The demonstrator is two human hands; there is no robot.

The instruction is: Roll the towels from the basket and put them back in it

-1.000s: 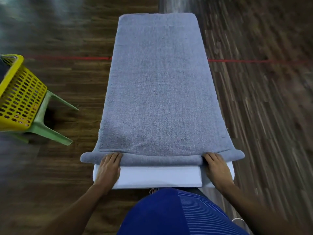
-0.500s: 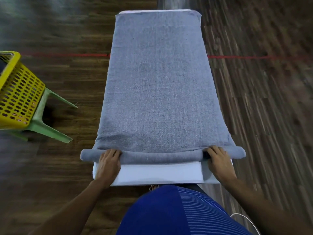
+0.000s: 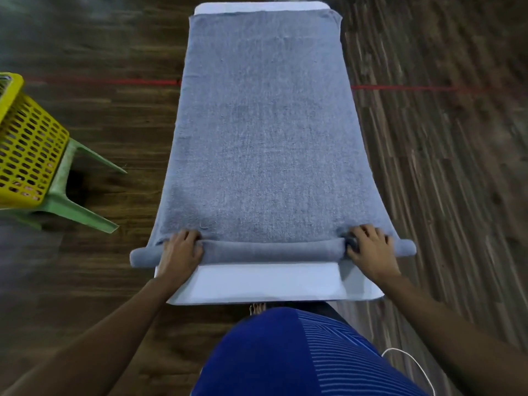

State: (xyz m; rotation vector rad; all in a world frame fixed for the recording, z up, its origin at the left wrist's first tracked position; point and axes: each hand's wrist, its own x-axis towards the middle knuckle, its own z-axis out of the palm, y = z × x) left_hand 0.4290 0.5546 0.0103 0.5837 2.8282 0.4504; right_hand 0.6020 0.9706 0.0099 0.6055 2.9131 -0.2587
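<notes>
Nearest us is our blue striped shirt (image 3: 285,352), then the bare near strip of the white table (image 3: 271,284). Just beyond it, our left hand (image 3: 180,252) and right hand (image 3: 371,252) curl their fingers over the rolled near end of the grey towel (image 3: 263,138), one towards each end of the roll. The rest of the towel lies flat along the table. Off to the left, the yellow basket (image 3: 25,150) sits on a green stool (image 3: 74,207), well apart from the towel.

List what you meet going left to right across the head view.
Basket → stool legs → left hand → right hand. The towel spans both hands, so it is left out.
</notes>
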